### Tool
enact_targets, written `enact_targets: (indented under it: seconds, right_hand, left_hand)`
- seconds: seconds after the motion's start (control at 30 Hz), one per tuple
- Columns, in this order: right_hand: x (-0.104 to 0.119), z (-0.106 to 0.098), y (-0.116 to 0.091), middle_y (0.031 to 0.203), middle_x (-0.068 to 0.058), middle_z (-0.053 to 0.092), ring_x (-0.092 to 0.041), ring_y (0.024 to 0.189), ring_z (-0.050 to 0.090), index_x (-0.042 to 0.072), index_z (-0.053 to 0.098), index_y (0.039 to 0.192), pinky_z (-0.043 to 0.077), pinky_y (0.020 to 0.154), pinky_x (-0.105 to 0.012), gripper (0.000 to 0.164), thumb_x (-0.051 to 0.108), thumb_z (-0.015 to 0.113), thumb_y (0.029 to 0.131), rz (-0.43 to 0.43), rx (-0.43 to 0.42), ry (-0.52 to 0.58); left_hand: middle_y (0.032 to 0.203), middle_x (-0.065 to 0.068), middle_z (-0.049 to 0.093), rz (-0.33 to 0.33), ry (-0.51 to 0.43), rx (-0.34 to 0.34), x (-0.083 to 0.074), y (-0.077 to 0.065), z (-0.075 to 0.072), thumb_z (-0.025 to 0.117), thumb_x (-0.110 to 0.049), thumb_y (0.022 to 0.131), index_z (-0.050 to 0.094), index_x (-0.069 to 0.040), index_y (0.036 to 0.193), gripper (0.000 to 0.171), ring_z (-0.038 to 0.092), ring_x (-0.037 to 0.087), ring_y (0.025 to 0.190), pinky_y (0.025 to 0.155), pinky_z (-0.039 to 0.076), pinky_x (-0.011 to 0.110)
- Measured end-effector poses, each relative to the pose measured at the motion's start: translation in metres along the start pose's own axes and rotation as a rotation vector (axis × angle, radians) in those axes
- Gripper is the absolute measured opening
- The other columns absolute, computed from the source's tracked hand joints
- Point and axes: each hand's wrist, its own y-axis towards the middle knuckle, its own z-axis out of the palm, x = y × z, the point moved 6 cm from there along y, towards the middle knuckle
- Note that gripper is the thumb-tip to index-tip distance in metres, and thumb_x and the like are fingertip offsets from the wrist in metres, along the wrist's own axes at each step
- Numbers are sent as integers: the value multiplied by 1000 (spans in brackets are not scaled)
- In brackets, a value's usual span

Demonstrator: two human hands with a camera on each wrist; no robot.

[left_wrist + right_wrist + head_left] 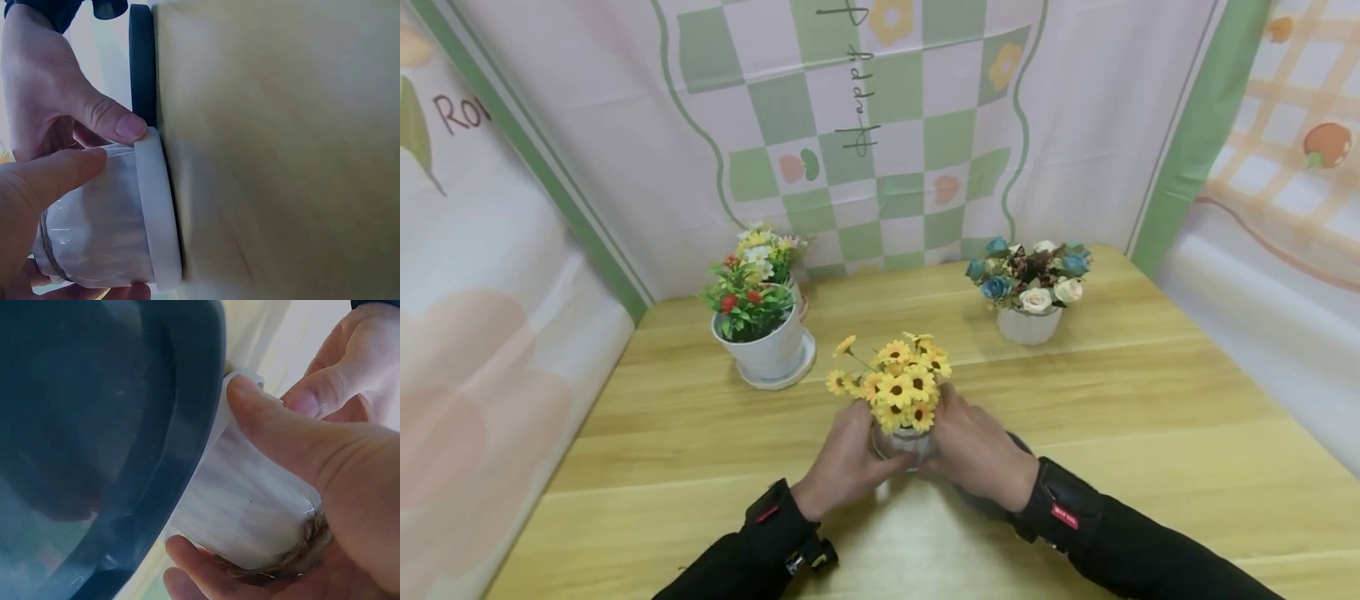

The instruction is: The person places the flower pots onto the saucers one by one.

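Observation:
Both hands hold a small white pot of yellow daisy-like artificial flowers at the near middle of the table. My left hand grips its left side, thumb along the front. My right hand grips the right side, its thumb reaching the white saucer at the base. Twine goes round the pot near the flower end. Beside the saucer, partly beneath the right wrist, lies a dark blue-grey round-edged object; most of it is hidden in the head view.
On the left stands a white pot with red flowers on a saucer, with a pot of white and yellow flowers behind it. At the back right is a white pot of blue and cream roses. Printed curtains surround the wooden table.

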Motion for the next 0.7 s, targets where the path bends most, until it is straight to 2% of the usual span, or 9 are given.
enact_targets:
  seconds: [0.23,0.37,0.47,0.57,0.7]
  right_hand:
    - [1,1,4,141,-45,51,-37,87,71,-11,61,137,65,64,-39,87,30,99,69,-16,-24,-11]
    - [1,2,7,140,-40,54,-37,92,71,-1,54,149,65,67,-42,95,29,98,70,-24,-34,18]
    - [1,3,11,137,-36,57,-36,94,70,5,54,151,64,66,-42,95,29,98,70,-29,-31,32]
    - [2,4,14,136,-34,59,-36,94,69,4,56,149,64,64,-41,92,28,98,70,-27,-21,22]
    - [3,6,20,131,-29,61,-34,95,68,2,55,148,64,64,-41,95,26,99,67,-13,-11,16]
  left_hand:
    - [139,11,64,-53,40,-20,3,-4,0,92,-16,80,49,-9,152,83,62,27,128,115,51,49]
    - [136,12,64,-48,61,-40,5,-3,-2,93,-16,80,50,-8,151,83,62,28,126,114,52,49]
    - [133,11,65,-65,72,-49,7,-3,-4,93,-18,80,51,-7,149,81,63,27,123,112,53,50]
    - [130,10,65,-83,81,-51,10,-2,-7,93,-20,80,53,-8,147,79,62,26,120,109,54,49]
    - [126,8,66,-73,88,-57,11,0,-10,93,-19,80,55,-9,144,75,62,24,116,107,54,47]
